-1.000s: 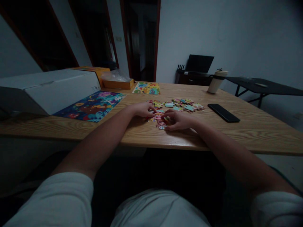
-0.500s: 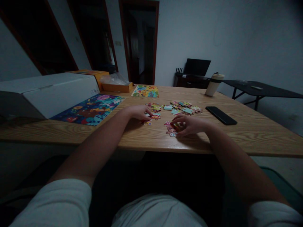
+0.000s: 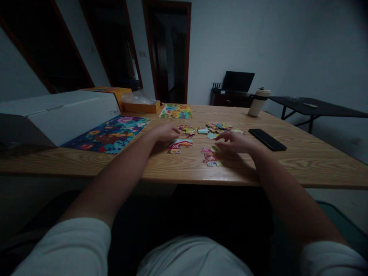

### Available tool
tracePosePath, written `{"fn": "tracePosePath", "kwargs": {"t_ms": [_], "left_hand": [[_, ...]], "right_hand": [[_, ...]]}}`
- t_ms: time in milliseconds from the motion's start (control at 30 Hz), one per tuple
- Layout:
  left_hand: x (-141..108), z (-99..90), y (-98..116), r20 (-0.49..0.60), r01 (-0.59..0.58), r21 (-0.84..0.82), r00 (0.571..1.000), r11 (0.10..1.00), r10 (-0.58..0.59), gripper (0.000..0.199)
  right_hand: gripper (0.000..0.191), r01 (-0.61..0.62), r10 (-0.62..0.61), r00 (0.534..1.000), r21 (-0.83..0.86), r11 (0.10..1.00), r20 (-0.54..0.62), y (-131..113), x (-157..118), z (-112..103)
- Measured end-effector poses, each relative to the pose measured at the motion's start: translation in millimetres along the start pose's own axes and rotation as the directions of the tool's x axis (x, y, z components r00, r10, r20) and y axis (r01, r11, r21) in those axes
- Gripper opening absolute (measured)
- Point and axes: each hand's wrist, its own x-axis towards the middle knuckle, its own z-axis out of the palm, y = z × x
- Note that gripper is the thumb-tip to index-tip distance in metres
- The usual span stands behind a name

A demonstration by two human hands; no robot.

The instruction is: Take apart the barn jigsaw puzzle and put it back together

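Note:
My left hand (image 3: 167,133) hovers just behind a joined group of red and white jigsaw pieces (image 3: 184,143); its fingers are loosely bent, with nothing visible in them. Over the table on the right, my right hand (image 3: 235,142) has its fingers apart, pointing towards the pile of loose puzzle pieces (image 3: 220,127), with no piece visible in its grasp. Below that hand lies a second joined group of jigsaw pieces (image 3: 210,157), pink and red with a yellow-green edge. Several more loose pieces (image 3: 188,130) lie between the left hand and the pile.
A black phone (image 3: 267,139) and a cream tumbler (image 3: 259,102) are on the right of the wooden table (image 3: 310,165). A dark blue picture sheet (image 3: 112,134), a white box (image 3: 74,115), an orange box tray (image 3: 140,107) and a yellow picture sheet (image 3: 176,111) are left and behind.
My left hand has drawn back off the red and white group, uncovering it. My right hand has lifted away from the pink group and shifted towards the pile.

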Motion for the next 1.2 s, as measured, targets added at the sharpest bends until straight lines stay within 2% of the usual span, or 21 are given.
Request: {"fn": "tracePosePath", "kwargs": {"t_ms": [133, 200, 333, 400, 600, 767, 900, 1000, 1100, 1200], "left_hand": [[10, 7.4, -15, -0.093, 0.171, 0.225, 0.984, 0.959, -0.153, 0.053], [15, 13.3, -17, -0.089, 0.228, 0.266, 0.973, 0.937, -0.212, 0.061], [26, 23.2, -12, 0.017, 0.192, 0.255, 0.979, 0.948, -0.203, 0.060], [30, 24.9, -10, 0.030, 0.167, 0.238, 0.983, 0.957, -0.179, 0.056], [31, 23.7, -11, -0.110, 0.210, 0.146, 0.975, 0.967, -0.195, 0.043], [28, 22.3, -9, -0.287, 0.262, 0.132, 0.933, 0.956, -0.216, 0.043], [19, 9.3, -5, -0.435, 0.266, 0.201, 0.886, 0.943, -0.157, 0.051], [12, 0.0, 4, -0.518, 0.223, 0.223, 0.852, 0.949, -0.079, 0.046], [6, -1.4, 20, -0.582, 0.084, 0.229, 0.810, 0.970, 0.067, 0.039], [2, 3.0, 37, -0.602, -0.062, 0.226, 0.776, 0.972, 0.190, 0.037]], "right_hand": [[0.033, -0.106, 0.107, 0.993, 0.015, 0.994, -0.056, 17, 7, -1], [0.032, -0.133, 0.133, 0.988, 0.016, 0.991, -0.077, 21, 10, 0], [0.034, -0.164, 0.162, 0.984, -0.028, 0.986, -0.079, 19, 13, 2], [0.034, -0.160, 0.157, 0.984, -0.036, 0.986, -0.085, 16, 13, 2], [0.033, -0.150, 0.150, 0.988, 0.005, 0.989, -0.042, 6, 9, 1], [0.031, -0.078, 0.076, 0.995, -0.030, 0.996, -0.067, 1, 8, 1], [0.033, -0.089, 0.089, 0.994, 0.003, 0.996, -0.068, 5, 8, 2], [0.032, -0.084, 0.093, 0.991, 0.091, 0.992, -0.099, 3, 12, 6], [0.030, 0.004, 0.034, 0.989, 0.249, 0.969, -0.146, -8, 22, 11], [0.041, 0.051, 0.033, 0.982, 0.431, 0.901, -0.185, -28, 36, 12]]}}
